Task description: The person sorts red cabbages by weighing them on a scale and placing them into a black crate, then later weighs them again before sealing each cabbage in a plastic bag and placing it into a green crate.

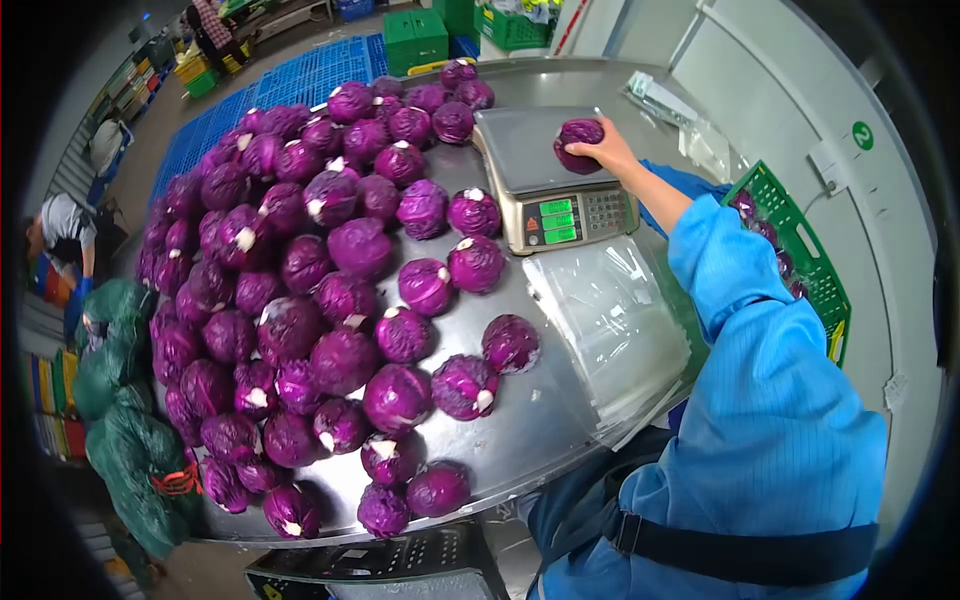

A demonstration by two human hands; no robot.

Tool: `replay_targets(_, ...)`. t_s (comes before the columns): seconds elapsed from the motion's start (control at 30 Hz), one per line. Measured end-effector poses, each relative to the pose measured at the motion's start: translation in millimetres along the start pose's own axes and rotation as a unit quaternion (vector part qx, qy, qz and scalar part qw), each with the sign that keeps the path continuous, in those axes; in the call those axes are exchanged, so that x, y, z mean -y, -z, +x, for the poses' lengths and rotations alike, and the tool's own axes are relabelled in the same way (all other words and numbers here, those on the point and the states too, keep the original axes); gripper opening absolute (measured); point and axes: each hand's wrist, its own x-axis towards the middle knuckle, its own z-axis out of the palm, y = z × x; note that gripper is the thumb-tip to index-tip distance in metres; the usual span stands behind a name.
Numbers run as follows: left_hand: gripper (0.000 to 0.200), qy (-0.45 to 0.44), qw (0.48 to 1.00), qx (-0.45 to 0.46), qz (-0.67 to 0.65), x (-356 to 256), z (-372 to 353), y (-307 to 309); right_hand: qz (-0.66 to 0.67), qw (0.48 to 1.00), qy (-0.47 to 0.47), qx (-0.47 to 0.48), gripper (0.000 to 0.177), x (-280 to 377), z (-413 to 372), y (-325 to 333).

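Note:
My right hand (603, 148), at the end of a blue sleeve, is wrapped round a purple cabbage (578, 133) at the right side of the scale's grey plate (535, 150). Its thumb lies across the near side of the cabbage. Green digits glow on the scale's display (558, 221). Just below the scale lies a stack of clear plastic bags (615, 325). Many purple cabbages (345, 360), some with white cut stems, cover the left of the metal table (545, 420). My left hand is not in view.
A green crate (800, 260) with cabbages stands at the right by the wall. More plastic packaging (665, 100) lies behind the scale. Green net sacks (140, 450) are at the table's left edge. Two people are in the background, with blue pallets (290, 80) and a green box (415, 40).

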Motion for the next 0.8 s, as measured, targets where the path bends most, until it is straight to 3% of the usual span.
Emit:
replay_targets(0.1, 0.07, -0.032, 0.991, 0.133, -0.008, -103.5, -52.5, -61.6, 0.015, 1.0, -0.005, 0.004, 0.096, -36.7, 31.7, -11.1)
replay_targets(0.17, 0.066, -0.058, 0.98, 0.188, 0.006, -160.5, -85.6, -106.0, -0.069, 0.997, 0.03, 0.033, 0.104, -56.0, 47.9, -21.2)
replay_targets(0.23, 0.08, -0.047, 0.935, 0.316, -0.152, -164.1, -107.2, -143.6, -0.113, 0.988, 0.009, 0.105, 0.111, -62.4, 49.6, -20.8)
replay_targets(0.3, 0.072, -0.084, 0.894, 0.429, -0.098, -199.7, -126.5, -163.0, -0.09, 0.981, 0.039, 0.17, 0.112, -69.8, 55.4, -12.0)
replay_targets(0.37, 0.072, -0.184, 0.858, 0.478, -0.034, -217.4, -133.9, -178.6, -0.037, 0.991, 0.07, 0.112, 0.11, -64.7, 67.7, 17.4)
replay_targets(0.43, 0.07, -0.116, 0.861, 0.491, -0.067, -236.3, -139.5, -185.6, 0.029, 1.0, 0.008, 0.006, 0.101, -26.4, 70.2, 79.3)
replay_targets(0.5, 0.069, -0.012, 0.876, 0.47, -0.105, -235.5, -144.6, -195.4, 0.093, 0.991, 0.074, -0.06, 0.094, -42.4, 78.4, 122.3)
replay_targets(0.63, 0.066, 0.025, 0.895, 0.438, -0.076, -254.4, -159.2, -233.4, -0.022, 0.992, 0.123, 0.025, 0.089, -69.4, 58.9, 142.5)
replay_targets(0.7, 0.066, 0.035, 0.863, 0.486, -0.133, -286.4, -174.5, -256.7, -0.069, 0.981, 0.167, 0.072, 0.089, -70.6, 51.7, 127.9)
replay_targets(0.8, 0.067, 0.008, 0.819, 0.548, -0.173, -330.8, -195.5, -294.0, 0.009, 0.982, 0.14, 0.126, 0.093, -73.9, 51.7, 90.4)
